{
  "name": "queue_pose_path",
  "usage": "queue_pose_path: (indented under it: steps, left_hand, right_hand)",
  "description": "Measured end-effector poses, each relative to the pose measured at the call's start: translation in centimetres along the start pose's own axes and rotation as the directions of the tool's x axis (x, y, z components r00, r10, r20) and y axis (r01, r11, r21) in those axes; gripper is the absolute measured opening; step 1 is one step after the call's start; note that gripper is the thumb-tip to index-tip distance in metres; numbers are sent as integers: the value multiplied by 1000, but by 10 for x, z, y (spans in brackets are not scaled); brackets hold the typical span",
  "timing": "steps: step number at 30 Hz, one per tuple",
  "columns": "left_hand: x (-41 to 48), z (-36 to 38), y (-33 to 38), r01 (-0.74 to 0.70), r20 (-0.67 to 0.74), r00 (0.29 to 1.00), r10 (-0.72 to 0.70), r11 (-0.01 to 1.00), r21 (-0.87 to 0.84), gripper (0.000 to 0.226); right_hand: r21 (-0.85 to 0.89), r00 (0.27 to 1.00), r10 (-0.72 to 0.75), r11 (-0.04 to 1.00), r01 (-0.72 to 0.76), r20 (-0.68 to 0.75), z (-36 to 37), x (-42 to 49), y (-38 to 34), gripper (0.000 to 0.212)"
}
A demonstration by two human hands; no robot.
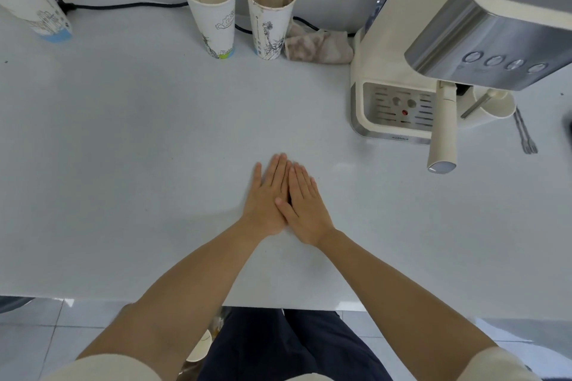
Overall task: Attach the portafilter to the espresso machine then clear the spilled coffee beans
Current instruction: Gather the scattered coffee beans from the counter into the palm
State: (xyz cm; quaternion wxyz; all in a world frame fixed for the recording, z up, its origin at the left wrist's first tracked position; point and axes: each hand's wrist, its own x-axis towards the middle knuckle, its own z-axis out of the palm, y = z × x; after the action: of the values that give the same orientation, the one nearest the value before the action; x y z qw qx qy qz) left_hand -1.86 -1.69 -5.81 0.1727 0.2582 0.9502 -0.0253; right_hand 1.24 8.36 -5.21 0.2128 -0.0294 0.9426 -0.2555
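Forearms reaching in from the near edge, both hands flat on the table, nothing gripped.

Left hand (268, 195) and right hand (305, 204) pressed palm-down side by side, fingers straight, right thumb lapping over the left; both open and empty. Portafilter (443, 130) already seated under the espresso machine (433, 49), cream handle jutting toward the table edge. No spilled coffee beans visible on the table (123, 148); perhaps one dark speck near the right fingertips, too small to tell. Likely risks: beans hidden under the palms scattering or dropping to the floor on a sweep; an elbow knocking the projecting handle; stained paper cups (241, 12) tipping if a sweep reaches back.
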Motion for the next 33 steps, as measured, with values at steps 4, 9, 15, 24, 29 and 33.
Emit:
queue_pose_path:
  steps: [4, 9, 15, 24, 29, 33]
  left_hand:
    - [-2, 1, 0, 12, 33, 999, -13, 999, 37, 76]
    - [-3, -5, 1, 10, 84, 996, -11, 1000, 10, 73]
    - [-4, -11, -4, 11, 115, 993, 7, 988, -152, 78]
    - [-35, -19, -30, 85, 52, 996, -68, 757, -648, 75]
    - [-57, -31, -25, 209, 240, 914, -328, -127, -970, 45]
    - [-71, -31, -18, 263, 440, 850, -290, -491, -831, 47]
  right_hand:
    - [14, 999, -6, 1000, 6, 32, 2, -6, -4, 72]
    - [123, 998, -28, 992, 21, 57, -3, -8, -5, 71]
    - [486, 1000, 17, 874, -12, -6, -12, -19, 0, 70]
    - [269, 964, 125, 961, -59, -233, -29, -14, 32, 63]
    - [-19, 982, -83, 997, 81, -173, -22, -5, 24, 66]
    - [-170, 961, -264, 954, 247, -86, -11, 8, 16, 69]
